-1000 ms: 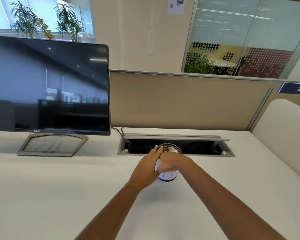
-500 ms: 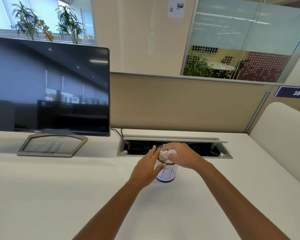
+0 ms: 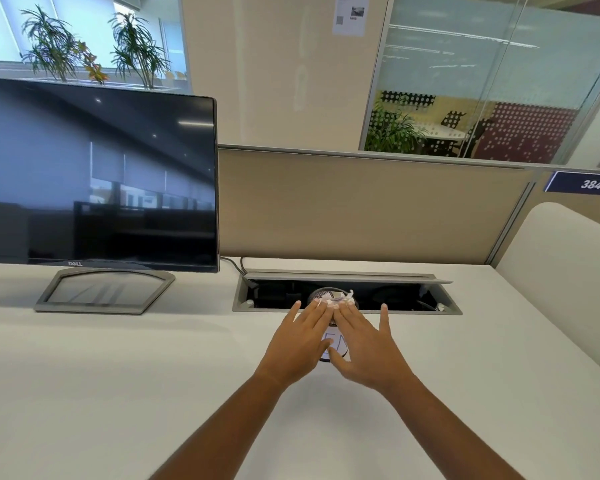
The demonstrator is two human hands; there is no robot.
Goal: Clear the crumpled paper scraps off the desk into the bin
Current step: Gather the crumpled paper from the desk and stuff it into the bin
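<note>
Crumpled paper scraps (image 3: 336, 298) sit heaped above the rim of the small bin (image 3: 334, 348) on the desk (image 3: 118, 375); left hand (image 3: 300, 344) and right hand (image 3: 364, 348) press flat, fingers spread, gripping nothing. Pushing harder might tip the bin or spill scraps into the cable tray (image 3: 409, 299) behind
</note>
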